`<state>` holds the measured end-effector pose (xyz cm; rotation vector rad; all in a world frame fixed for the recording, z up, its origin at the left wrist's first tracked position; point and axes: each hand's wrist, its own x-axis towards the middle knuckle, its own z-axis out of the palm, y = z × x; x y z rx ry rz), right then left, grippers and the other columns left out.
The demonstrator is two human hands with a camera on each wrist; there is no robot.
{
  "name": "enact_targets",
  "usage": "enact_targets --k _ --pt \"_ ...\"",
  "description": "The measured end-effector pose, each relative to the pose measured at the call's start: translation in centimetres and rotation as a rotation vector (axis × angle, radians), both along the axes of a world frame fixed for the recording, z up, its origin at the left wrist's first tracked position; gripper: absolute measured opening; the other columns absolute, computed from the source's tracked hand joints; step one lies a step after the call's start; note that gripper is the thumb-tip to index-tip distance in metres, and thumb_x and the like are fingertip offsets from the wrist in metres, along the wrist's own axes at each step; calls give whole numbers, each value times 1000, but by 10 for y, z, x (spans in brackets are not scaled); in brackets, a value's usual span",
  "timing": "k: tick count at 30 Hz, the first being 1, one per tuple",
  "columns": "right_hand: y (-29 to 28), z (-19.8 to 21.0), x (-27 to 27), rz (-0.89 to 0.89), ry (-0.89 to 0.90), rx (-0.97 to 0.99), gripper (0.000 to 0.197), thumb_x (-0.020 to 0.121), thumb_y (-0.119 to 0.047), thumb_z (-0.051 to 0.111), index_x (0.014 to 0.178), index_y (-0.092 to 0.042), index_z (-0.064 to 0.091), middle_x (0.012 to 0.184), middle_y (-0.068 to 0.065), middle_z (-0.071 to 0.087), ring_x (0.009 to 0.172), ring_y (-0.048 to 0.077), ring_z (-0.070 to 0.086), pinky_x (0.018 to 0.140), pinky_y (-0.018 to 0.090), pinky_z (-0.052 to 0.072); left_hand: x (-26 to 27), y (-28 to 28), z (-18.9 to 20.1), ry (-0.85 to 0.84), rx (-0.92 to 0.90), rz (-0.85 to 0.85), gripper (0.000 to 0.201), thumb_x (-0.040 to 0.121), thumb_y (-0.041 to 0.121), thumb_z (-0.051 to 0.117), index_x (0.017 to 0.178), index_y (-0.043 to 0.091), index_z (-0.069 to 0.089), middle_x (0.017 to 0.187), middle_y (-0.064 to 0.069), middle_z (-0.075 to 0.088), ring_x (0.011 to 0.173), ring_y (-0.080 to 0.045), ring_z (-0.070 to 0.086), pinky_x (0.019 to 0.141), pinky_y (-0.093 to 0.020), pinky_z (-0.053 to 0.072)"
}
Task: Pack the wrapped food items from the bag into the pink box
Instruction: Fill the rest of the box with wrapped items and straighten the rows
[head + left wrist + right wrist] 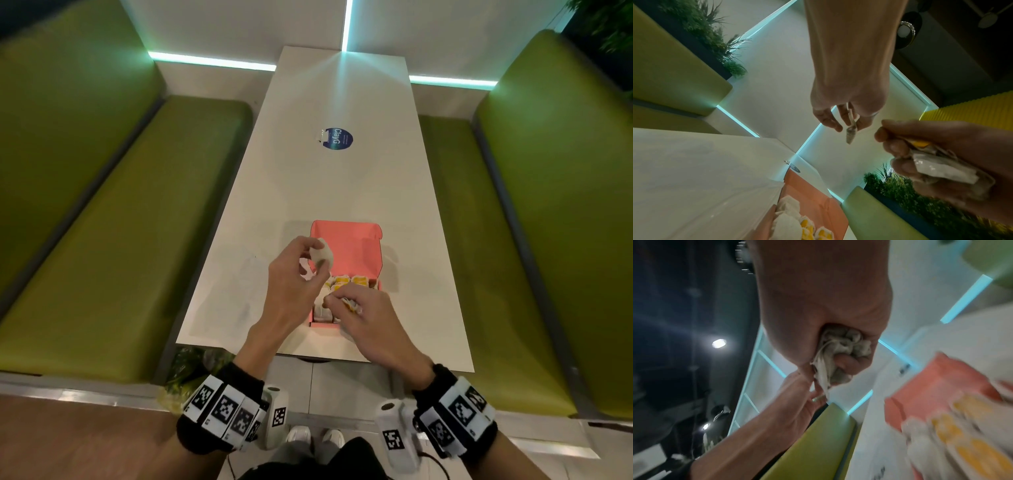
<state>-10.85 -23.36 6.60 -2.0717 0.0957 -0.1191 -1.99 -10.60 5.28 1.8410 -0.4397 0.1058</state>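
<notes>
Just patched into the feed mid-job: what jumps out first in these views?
The open pink box at the near end of the white table, part filled with wrapped white and yellow food items, grabs the eye. Above it the left hand pinches a white wrapped piece, while the right hand grips a crumpled wrapped item over the box's near edge. Green bench seats flank the table.

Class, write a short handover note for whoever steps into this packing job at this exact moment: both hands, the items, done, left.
Left hand: pinches a white wrapped piece above the open pink cardboard box.
Right hand: grips a crumpled clear plastic bag with a yellow-topped wrapped item, over the box's near edge.
Done: yellow-topped and white pieces already sit in the box.
Left: place both held items; how much remains in the bag is unclear.
</notes>
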Motion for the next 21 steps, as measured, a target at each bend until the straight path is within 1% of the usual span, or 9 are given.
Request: enact_targets --k 2,4,7,9,12,14,16,18,21 --pt "-7 14 -1 105 23 -254 23 99 -32 55 85 -21 70 77 -16 59 76 4 54 69 27 42 -1 2 -6 -47 59 -55 28 85 4 71 105 20 61 99 9 67 87 -8 62 69 -20 49" --pt "-15 31 2 158 79 -464 26 101 -40 47 90 -26 66 84 -15 58 81 8 54 70 34 44 -3 4 -10 -41 66 -133 32 87 1 70 109 22 62 105 7 67 89 -9 64 70 -28 53" --pt "-29 54 8 198 99 -634 26 101 -44 43 96 -30 64 90 -12 60 85 12 55 70 38 47 -12 6 -7 89 -41 -239 34 91 -2 65 113 24 62 105 7 69 89 -12 69 71 -32 58" --pt "-37 64 13 206 90 -645 23 100 -44 46 95 -32 65 87 -13 59 84 11 54 71 39 48 -18 7 -2 170 -136 -277 32 94 -5 60 112 20 60 101 8 68 84 -13 70 69 -33 59" --pt "-48 69 21 223 75 -610 22 97 -46 50 91 -32 67 83 -17 58 82 10 54 73 42 50 -23 10 3 232 -240 -320 31 94 -10 54 106 18 57 98 -2 66 80 -25 69 71 -46 58" --pt "-52 71 26 236 71 -593 23 95 -47 51 90 -32 67 84 -16 61 83 10 56 75 43 50 -25 11 5 226 -254 -343 21 95 -5 55 102 15 55 94 -7 66 78 -35 65 72 -54 55" --pt "-54 74 32 249 67 -544 23 93 -48 52 89 -31 68 86 -16 64 84 9 59 77 43 51 -26 12 7 230 -248 -361 11 97 -1 57 101 10 57 92 -4 66 76 -38 62 70 -54 52" --pt "-54 78 37 264 59 -483 21 92 -44 57 88 -29 71 86 -16 67 86 8 61 79 40 50 -26 12 10 244 -235 -388 11 97 -3 57 99 7 61 90 2 67 75 -34 61 70 -52 51" --pt "-56 80 46 262 62 -321 12 92 -30 66 88 -23 74 85 -15 69 86 2 62 82 24 45 -27 11 15 234 -201 -434 14 97 -4 56 99 6 66 96 5 71 81 -40 62 70 -57 51"
